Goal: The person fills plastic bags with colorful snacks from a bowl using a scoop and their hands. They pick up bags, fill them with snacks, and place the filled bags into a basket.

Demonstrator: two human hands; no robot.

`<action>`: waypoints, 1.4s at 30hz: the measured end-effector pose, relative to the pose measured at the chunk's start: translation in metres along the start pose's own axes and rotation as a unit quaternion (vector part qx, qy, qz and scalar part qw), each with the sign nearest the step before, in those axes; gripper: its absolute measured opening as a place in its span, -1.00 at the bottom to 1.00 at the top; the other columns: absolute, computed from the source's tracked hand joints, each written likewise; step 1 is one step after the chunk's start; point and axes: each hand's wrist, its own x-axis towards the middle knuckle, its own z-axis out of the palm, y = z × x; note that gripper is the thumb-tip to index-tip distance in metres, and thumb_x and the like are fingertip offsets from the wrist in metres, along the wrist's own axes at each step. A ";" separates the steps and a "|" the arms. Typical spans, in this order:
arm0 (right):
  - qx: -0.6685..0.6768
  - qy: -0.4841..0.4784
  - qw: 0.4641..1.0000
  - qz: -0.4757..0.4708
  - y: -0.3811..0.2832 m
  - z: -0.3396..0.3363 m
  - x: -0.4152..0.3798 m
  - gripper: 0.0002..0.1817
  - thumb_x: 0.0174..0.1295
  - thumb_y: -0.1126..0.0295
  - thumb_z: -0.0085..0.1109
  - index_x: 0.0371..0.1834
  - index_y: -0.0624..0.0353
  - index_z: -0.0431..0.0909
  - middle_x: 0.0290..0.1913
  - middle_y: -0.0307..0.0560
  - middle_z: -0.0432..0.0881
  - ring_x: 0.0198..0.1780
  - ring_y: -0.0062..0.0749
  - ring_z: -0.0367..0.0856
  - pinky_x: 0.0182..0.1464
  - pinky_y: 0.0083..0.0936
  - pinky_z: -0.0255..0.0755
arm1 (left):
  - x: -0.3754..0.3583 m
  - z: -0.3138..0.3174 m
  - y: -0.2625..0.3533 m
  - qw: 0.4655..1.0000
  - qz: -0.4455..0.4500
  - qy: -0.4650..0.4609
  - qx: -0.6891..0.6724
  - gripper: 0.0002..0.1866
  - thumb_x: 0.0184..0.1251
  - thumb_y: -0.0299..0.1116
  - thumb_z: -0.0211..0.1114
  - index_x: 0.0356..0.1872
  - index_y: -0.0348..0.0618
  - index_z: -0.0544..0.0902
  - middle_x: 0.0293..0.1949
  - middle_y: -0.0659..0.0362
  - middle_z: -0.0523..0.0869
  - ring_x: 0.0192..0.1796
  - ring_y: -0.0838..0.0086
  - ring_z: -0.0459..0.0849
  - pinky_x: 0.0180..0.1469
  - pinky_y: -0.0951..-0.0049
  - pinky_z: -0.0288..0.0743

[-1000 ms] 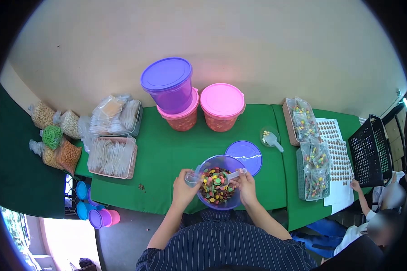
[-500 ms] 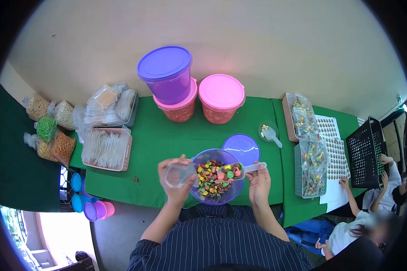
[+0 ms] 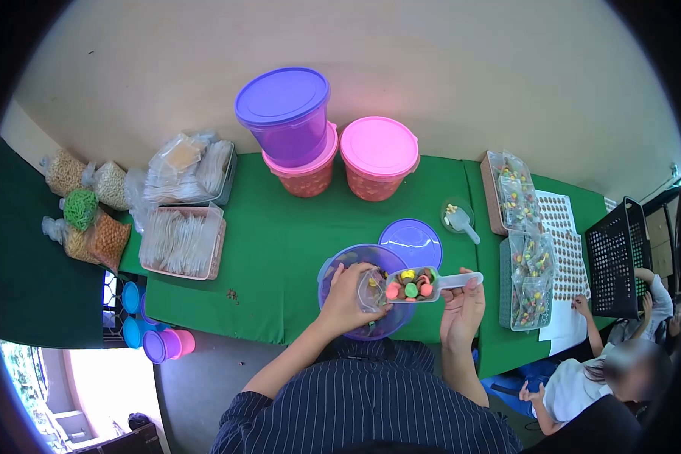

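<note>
My right hand (image 3: 461, 312) is closed around the handle of a clear plastic scoop (image 3: 454, 281), which carries pink, green, yellow and brown coin-shaped sweets (image 3: 410, 290). In my left hand (image 3: 348, 300) is a small clear plastic pouch (image 3: 371, 292), its mouth against the scoop's front edge. Both are held over a purple tub (image 3: 331, 266) of similar sweets. My left hand and the scoop cover most of the tub's contents. Behind the tub lies a round purple lid (image 3: 410, 244).
Lidded purple (image 3: 291, 136) and pink buckets (image 3: 380, 163) stand by the wall. Baskets of flat pouches (image 3: 180, 244) sit left; baskets of filled pouches (image 3: 532, 280), sticker sheets (image 3: 566, 265) and a black crate (image 3: 617, 257) are right. A small bowl (image 3: 458, 216) holds another scoop. People sit at right.
My left hand has moved right, across the tub, bringing the pouch to the scoop. The loaded scoop has shifted right and now meets the pouch's mouth.
</note>
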 end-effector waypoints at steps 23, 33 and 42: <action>-0.236 -0.026 0.944 -0.229 -0.002 0.002 -0.016 -0.77 0.38 0.36 0.10 -0.09 0.34 0.45 -0.20 -0.14 0.54 -0.21 -0.56 0.51 -0.10 -0.60 0.42 | 0.003 0.017 0.002 1.000 0.016 0.009 0.026 -0.17 -0.16 -0.15 0.58 0.17 -0.09 0.31 0.11 0.05 0.48 0.24 0.16 0.47 0.39 -0.23 -0.01; -0.462 -0.248 0.851 0.007 0.010 0.008 0.001 -0.86 0.24 0.44 0.17 -0.21 0.27 0.60 -0.31 -0.03 0.68 -0.28 -0.36 0.65 -0.17 -0.44 0.50 | 0.007 -0.044 -0.014 0.796 -0.059 0.056 -0.600 -0.12 0.07 -0.03 0.31 0.39 -0.17 0.16 0.16 0.00 0.44 0.22 0.07 0.51 0.26 0.08 0.39; -0.542 -0.365 0.756 -0.007 0.028 0.014 0.003 -0.80 0.17 0.47 0.15 -0.14 0.22 0.59 -0.27 0.08 0.69 -0.20 -0.06 0.68 -0.12 -0.27 0.53 | -0.012 -0.077 -0.003 0.807 -0.027 0.162 -0.567 -0.11 0.01 -0.10 0.30 0.40 -0.17 0.15 -0.03 0.08 0.51 0.07 0.10 0.60 0.24 0.06 0.41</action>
